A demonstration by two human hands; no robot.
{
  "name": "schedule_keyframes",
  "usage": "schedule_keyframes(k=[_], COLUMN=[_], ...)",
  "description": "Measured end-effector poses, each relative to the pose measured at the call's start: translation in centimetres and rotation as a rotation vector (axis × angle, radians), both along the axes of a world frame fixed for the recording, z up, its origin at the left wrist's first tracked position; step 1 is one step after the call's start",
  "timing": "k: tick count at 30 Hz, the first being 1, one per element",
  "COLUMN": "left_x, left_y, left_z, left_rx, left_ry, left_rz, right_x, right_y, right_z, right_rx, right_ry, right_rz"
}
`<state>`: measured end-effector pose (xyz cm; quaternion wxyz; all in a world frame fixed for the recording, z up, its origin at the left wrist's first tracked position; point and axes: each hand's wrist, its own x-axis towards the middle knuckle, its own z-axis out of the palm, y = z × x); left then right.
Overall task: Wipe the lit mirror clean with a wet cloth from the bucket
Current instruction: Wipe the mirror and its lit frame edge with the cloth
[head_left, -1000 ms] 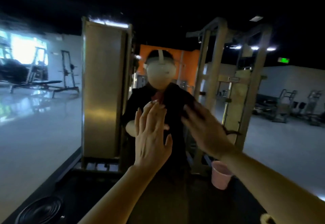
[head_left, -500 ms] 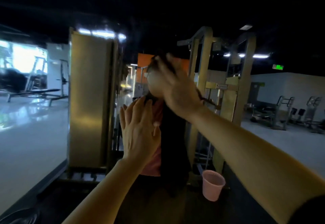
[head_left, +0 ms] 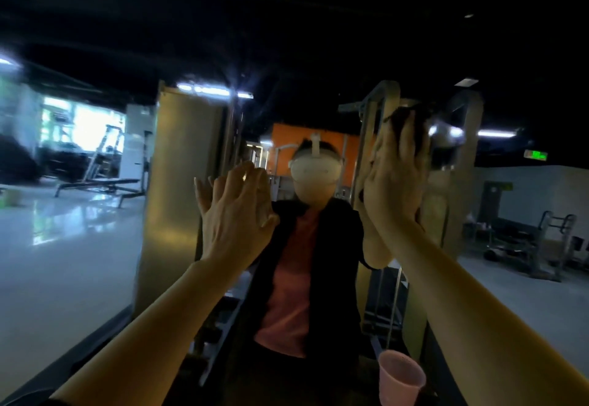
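Note:
The mirror (head_left: pixel 95 262) fills most of the view and reflects a gym hall and me wearing a headset. My left hand (head_left: pixel 236 217) lies flat on the glass with its fingers spread and straight. My right hand (head_left: pixel 395 182) is raised higher on the right. It presses a dark cloth (head_left: pixel 411 118) against the glass with extended fingers, and the cloth bunches out above the fingertips. A small pink bucket (head_left: pixel 401 380) stands at the bottom right, below my right forearm.
A dark ledge (head_left: pixel 63 364) runs along the mirror's lower edge at the bottom left. Reflected in the glass are a tall metal cabinet (head_left: pixel 181 198), gym machines (head_left: pixel 535 246) on the right and a weight bench (head_left: pixel 98 184) on the left.
My right hand has swept the cloth from the middle of the mirror up and over to the right. My left hand stays flat on the glass.

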<state>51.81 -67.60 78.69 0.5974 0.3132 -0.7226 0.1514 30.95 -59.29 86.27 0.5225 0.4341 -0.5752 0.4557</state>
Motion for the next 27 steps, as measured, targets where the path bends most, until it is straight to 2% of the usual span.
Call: schedule_keyframes(k=[9, 14, 16, 19, 22, 27], left_x=[12.0, 15.8, 15.9, 14.1, 10.6, 1.4], left_y=[-6.8, -9.7, -9.8, -8.8, -6.9, -2.1], left_z=[1.3, 2.0, 2.7, 4.2, 5.5, 6.7], left_rx=[0.143, 0.162, 0.129, 0.074, 0.021, -0.175], left_ry=[0.086, 0.137, 0.104, 0.063, 0.022, -0.037], left_rz=[0.158, 0.172, 0.153, 0.119, 0.073, -0.075], right_x=[21.1, 26.8, 26.4, 23.4, 17.9, 7.1], right_y=[-13.4, -17.2, -17.0, -15.0, -11.3, -5.0], right_z=[3.5, 4.6, 5.2, 6.8, 8.2, 7.0], right_rx=[0.316, 0.478, 0.469, 0.328, 0.229, 0.075], right_ry=[0.366, 0.576, 0.595, 0.468, 0.349, 0.175], right_rz=[0.069, 0.023, -0.006, -0.025, -0.075, -0.154])
